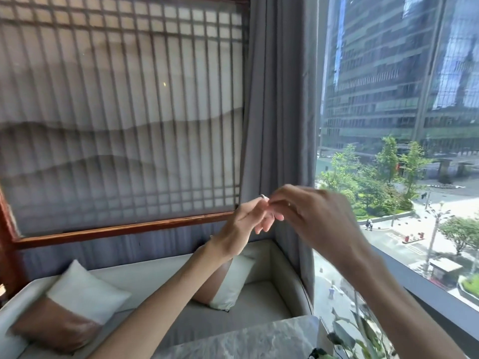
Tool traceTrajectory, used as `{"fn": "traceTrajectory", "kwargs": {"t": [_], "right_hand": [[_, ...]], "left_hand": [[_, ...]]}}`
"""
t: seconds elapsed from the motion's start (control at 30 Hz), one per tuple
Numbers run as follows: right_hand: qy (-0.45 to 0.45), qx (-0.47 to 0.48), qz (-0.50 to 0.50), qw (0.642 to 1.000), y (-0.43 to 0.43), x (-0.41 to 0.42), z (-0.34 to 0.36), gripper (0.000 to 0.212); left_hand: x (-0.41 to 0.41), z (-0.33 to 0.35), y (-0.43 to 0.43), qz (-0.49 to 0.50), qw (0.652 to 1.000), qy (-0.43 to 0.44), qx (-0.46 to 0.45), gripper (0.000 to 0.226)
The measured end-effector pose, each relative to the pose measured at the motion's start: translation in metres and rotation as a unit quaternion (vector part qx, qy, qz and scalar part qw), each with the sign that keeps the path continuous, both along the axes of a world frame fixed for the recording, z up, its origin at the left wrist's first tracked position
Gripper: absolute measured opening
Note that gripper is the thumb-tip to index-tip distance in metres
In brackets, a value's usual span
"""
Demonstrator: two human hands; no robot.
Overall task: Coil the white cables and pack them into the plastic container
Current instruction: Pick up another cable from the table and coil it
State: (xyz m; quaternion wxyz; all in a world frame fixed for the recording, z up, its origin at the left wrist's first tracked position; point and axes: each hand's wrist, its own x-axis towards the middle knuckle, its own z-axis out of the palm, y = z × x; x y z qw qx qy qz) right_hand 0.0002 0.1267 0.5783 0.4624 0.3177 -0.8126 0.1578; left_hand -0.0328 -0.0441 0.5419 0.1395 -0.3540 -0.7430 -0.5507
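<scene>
— So, what's nearest?
— Marble surface (248, 338) at the bottom edge, no plastic container on it.
— Hands?
— Raised, touching. Left hand (243, 224) pinches a small white tip (263, 196), maybe a cable end; right hand (316, 218) blurred, fingers curled, grip unclear.
— Behind?
— Sofa (145, 278), curtain (280, 99), window (401, 99)

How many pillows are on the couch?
2. One pillow lies at the left end of the couch. The other pillow leans in the far right corner, partly behind the left arm. More may be hidden.
</scene>
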Motion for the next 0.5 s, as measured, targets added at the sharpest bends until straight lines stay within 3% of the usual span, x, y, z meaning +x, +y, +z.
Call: {"fn": "traceTrajectory", "kwargs": {"t": [0.07, 0.17, 0.23, 0.33, 0.4, 0.5], "right_hand": [[0.041, -0.02, 0.031, 0.998, 0.01, -0.007, 0.013, 0.018], [0.034, -0.066, 0.064, 0.995, 0.017, -0.032, 0.02, 0.027], [-0.085, -0.114, 0.144, 0.979, 0.012, -0.051, 0.018, 0.034], [-0.327, -0.196, 0.287, 0.879, -0.012, -0.071, -0.007, 0.029], [-0.403, -0.223, 0.3, 0.835, -0.033, -0.076, -0.037, 0.049], [-0.431, -0.193, 0.271, 0.839, -0.053, -0.071, -0.083, 0.035]], "left_hand": [[0.01, -0.003, 0.008, -0.037, 0.999, -0.017, -0.003, 0.045], [0.024, -0.006, 0.014, -0.136, 0.984, -0.103, 0.057, 0.025], [0.031, -0.001, 0.013, -0.222, 0.956, -0.155, 0.109, 0.019], [0.029, 0.011, 0.007, -0.289, 0.924, -0.178, 0.179, 0.025], [0.021, 0.017, 0.002, -0.263, 0.923, -0.174, 0.222, 0.026], [0.0, 0.031, -0.015, -0.203, 0.924, -0.162, 0.279, 0.028]]}}
